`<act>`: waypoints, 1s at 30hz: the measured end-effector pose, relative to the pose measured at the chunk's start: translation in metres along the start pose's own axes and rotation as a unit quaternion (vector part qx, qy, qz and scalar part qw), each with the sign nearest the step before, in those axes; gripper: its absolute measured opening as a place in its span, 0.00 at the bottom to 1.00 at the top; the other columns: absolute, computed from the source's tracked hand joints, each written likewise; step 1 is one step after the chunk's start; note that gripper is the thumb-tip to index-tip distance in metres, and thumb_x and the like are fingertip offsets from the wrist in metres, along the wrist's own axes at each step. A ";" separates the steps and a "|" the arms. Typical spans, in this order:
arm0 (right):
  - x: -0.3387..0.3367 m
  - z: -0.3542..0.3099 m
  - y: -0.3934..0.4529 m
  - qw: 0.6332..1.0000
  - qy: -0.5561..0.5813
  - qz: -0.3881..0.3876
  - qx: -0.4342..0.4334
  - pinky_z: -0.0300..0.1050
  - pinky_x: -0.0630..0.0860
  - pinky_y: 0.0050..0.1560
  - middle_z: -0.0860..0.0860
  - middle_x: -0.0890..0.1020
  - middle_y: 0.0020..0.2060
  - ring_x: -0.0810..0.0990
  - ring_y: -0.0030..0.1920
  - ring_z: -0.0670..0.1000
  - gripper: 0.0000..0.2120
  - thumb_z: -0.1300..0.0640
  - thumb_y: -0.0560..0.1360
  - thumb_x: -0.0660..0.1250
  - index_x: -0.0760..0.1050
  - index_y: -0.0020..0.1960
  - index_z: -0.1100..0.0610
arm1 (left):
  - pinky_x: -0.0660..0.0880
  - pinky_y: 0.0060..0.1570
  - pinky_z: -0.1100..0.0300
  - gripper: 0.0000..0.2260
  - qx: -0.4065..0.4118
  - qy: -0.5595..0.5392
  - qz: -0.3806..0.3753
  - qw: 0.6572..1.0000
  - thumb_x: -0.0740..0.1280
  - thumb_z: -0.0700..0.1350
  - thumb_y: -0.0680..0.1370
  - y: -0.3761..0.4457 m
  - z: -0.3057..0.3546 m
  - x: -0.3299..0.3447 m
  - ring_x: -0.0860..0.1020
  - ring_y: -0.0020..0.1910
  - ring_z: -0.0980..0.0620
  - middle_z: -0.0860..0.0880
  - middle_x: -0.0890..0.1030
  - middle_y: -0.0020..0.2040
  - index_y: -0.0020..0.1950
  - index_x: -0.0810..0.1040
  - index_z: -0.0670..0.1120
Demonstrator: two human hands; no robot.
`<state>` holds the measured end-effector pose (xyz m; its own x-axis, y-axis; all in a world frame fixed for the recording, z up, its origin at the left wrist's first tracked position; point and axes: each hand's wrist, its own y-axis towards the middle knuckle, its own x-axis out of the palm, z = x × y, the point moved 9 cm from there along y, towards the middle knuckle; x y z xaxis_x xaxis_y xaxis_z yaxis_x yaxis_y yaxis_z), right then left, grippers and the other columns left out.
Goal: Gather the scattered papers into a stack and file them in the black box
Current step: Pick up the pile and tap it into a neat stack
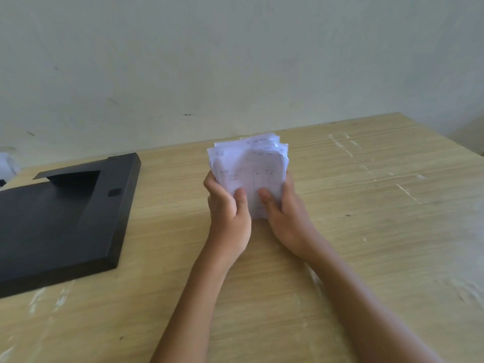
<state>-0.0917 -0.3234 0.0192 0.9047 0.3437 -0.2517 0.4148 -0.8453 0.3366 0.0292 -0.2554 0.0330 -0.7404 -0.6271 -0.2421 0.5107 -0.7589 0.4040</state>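
Note:
A stack of white papers [248,166] with faint handwriting stands upright on its lower edge at the middle of the wooden table [366,231]. My left hand [227,213] grips its left side and my right hand [285,213] grips its right side, both thumbs pressed on the front sheet. The sheets' top edges are uneven and fan out a little. The black box [60,224] lies flat to the left, shut, with a flap raised at its far end. It is well apart from the papers.
A pale wall runs behind the table's far edge. Something white and crumpled [7,163] shows at the left edge beyond the box. The table's right corner ends near the upper right. Pale scuff marks streak the wood.

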 end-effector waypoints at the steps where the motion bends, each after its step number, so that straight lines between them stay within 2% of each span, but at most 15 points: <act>1: 0.001 0.000 -0.001 1.000 -0.017 0.004 -0.004 0.44 0.76 0.54 0.43 0.80 0.54 0.80 0.54 0.41 0.12 0.52 0.83 0.62 0.62 0.61 0.39 | 0.68 0.71 0.55 0.21 0.005 0.010 0.003 1.000 0.56 0.42 0.81 -0.001 -0.001 0.000 0.67 0.68 0.64 0.54 0.65 0.68 0.72 0.54 0.47; 4: -0.002 -0.004 0.000 0.999 -0.013 0.031 -0.018 0.43 0.76 0.53 0.46 0.80 0.55 0.79 0.55 0.46 0.13 0.51 0.83 0.61 0.61 0.55 0.32 | 0.68 0.71 0.58 0.19 0.011 0.001 0.017 1.000 0.55 0.41 0.81 -0.002 -0.004 0.000 0.67 0.71 0.57 0.50 0.64 0.71 0.68 0.53 0.53; 7: -0.003 -0.004 0.000 0.999 -0.014 0.041 -0.024 0.43 0.75 0.56 0.46 0.80 0.56 0.79 0.57 0.47 0.13 0.54 0.83 0.62 0.65 0.60 0.38 | 0.72 0.64 0.59 0.17 -0.001 0.022 0.007 1.000 0.55 0.40 0.83 -0.003 -0.009 0.003 0.72 0.66 0.55 0.49 0.69 0.68 0.64 0.53 0.57; 10: -0.010 -0.002 0.001 0.998 0.015 0.066 -0.017 0.41 0.77 0.51 0.45 0.82 0.52 0.81 0.52 0.43 0.10 0.55 0.82 0.64 0.71 0.62 0.49 | 0.73 0.55 0.67 0.13 -0.003 0.024 0.011 1.000 0.55 0.37 0.85 -0.003 -0.008 0.001 0.75 0.61 0.56 0.51 0.73 0.63 0.62 0.57 0.53; 13: -0.006 0.003 0.001 0.999 0.018 0.043 0.016 0.36 0.75 0.43 0.40 0.82 0.46 0.80 0.44 0.38 0.07 0.56 0.82 0.65 0.72 0.58 0.47 | 0.73 0.45 0.62 0.04 -0.044 0.045 0.002 0.998 0.57 0.41 0.85 -0.002 -0.018 0.000 0.79 0.53 0.52 0.51 0.78 0.54 0.57 0.64 0.50; 15: -0.009 0.002 0.001 0.998 0.019 0.055 0.016 0.30 0.74 0.41 0.39 0.81 0.43 0.80 0.41 0.34 0.08 0.58 0.81 0.66 0.72 0.57 0.47 | 0.73 0.41 0.61 0.02 -0.037 0.050 0.020 0.998 0.58 0.42 0.85 -0.001 -0.016 -0.005 0.78 0.47 0.56 0.52 0.79 0.49 0.56 0.66 0.48; 17: -0.010 0.001 0.002 0.999 0.009 0.050 0.019 0.26 0.71 0.38 0.38 0.79 0.42 0.78 0.40 0.31 0.09 0.60 0.81 0.67 0.72 0.56 0.48 | 0.72 0.38 0.60 0.02 -0.052 0.056 0.018 0.997 0.58 0.42 0.85 -0.002 -0.017 -0.006 0.77 0.41 0.58 0.54 0.78 0.44 0.55 0.66 0.46; 20: -0.004 0.013 0.003 0.998 -0.020 0.009 0.053 0.27 0.73 0.39 0.40 0.81 0.44 0.79 0.42 0.31 0.08 0.58 0.79 0.69 0.73 0.56 0.48 | 0.70 0.35 0.66 0.03 -0.065 0.075 0.010 0.995 0.61 0.42 0.84 0.000 -0.020 -0.010 0.76 0.39 0.55 0.54 0.77 0.42 0.53 0.68 0.44; 22: -0.006 0.013 0.005 0.997 0.014 0.004 0.071 0.33 0.78 0.47 0.42 0.81 0.52 0.81 0.51 0.37 0.15 0.54 0.77 0.71 0.71 0.61 0.48 | 0.71 0.38 0.64 0.02 -0.006 0.095 0.017 0.995 0.62 0.41 0.83 0.005 -0.001 -0.022 0.76 0.41 0.53 0.53 0.77 0.43 0.52 0.70 0.46; 23: -0.012 0.007 0.005 0.998 0.026 0.027 0.055 0.34 0.78 0.53 0.42 0.79 0.58 0.79 0.56 0.39 0.22 0.52 0.75 0.74 0.69 0.65 0.48 | 0.72 0.41 0.62 0.02 0.039 0.118 0.018 0.992 0.63 0.40 0.83 0.007 0.012 -0.029 0.76 0.43 0.52 0.52 0.77 0.45 0.53 0.71 0.47; 25: -0.038 -0.018 0.002 0.994 0.018 0.107 -0.028 0.32 0.71 0.63 0.45 0.71 0.69 0.73 0.67 0.42 0.43 0.45 0.68 0.79 0.60 0.75 0.49 | 0.71 0.43 0.59 0.06 0.138 0.198 0.013 0.970 0.63 0.38 0.81 0.006 0.040 -0.040 0.74 0.46 0.51 0.53 0.75 0.47 0.54 0.73 0.48; 27: -0.056 -0.044 -0.004 0.983 -0.022 0.149 -0.105 0.32 0.66 0.68 0.48 0.67 0.73 0.70 0.71 0.46 0.53 0.42 0.62 0.81 0.55 0.78 0.50 | 0.72 0.44 0.54 0.12 0.201 0.293 -0.010 0.935 0.64 0.33 0.78 0.001 0.056 -0.040 0.72 0.47 0.49 0.53 0.73 0.47 0.56 0.75 0.49; 28: -0.058 -0.051 -0.005 0.982 -0.040 0.143 -0.121 0.32 0.67 0.67 0.48 0.69 0.72 0.71 0.70 0.47 0.52 0.43 0.62 0.82 0.58 0.78 0.50 | 0.73 0.44 0.51 0.16 0.212 0.321 -0.026 0.923 0.65 0.31 0.77 0.000 0.059 -0.036 0.72 0.47 0.48 0.53 0.74 0.48 0.57 0.77 0.50; 29: -0.055 -0.054 -0.004 0.984 -0.043 0.125 -0.117 0.33 0.70 0.64 0.46 0.74 0.69 0.75 0.66 0.45 0.46 0.45 0.62 0.82 0.64 0.75 0.49 | 0.74 0.45 0.48 0.18 0.218 0.329 -0.039 0.918 0.65 0.30 0.75 -0.001 0.061 -0.033 0.72 0.48 0.47 0.53 0.74 0.48 0.58 0.78 0.50; 30: -0.051 -0.050 -0.002 0.989 -0.040 0.106 -0.095 0.35 0.75 0.57 0.42 0.80 0.60 0.80 0.59 0.43 0.36 0.48 0.64 0.82 0.73 0.68 0.47 | 0.74 0.46 0.49 0.20 0.225 0.322 -0.049 0.918 0.65 0.29 0.75 -0.002 0.062 -0.029 0.73 0.48 0.48 0.53 0.74 0.48 0.58 0.78 0.50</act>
<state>-0.1338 -0.3184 0.0769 0.9660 0.1272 -0.2251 0.2340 -0.8002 0.5521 0.0228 -0.2245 0.0937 -0.2861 -0.6435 -0.7099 0.1152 -0.7586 0.6412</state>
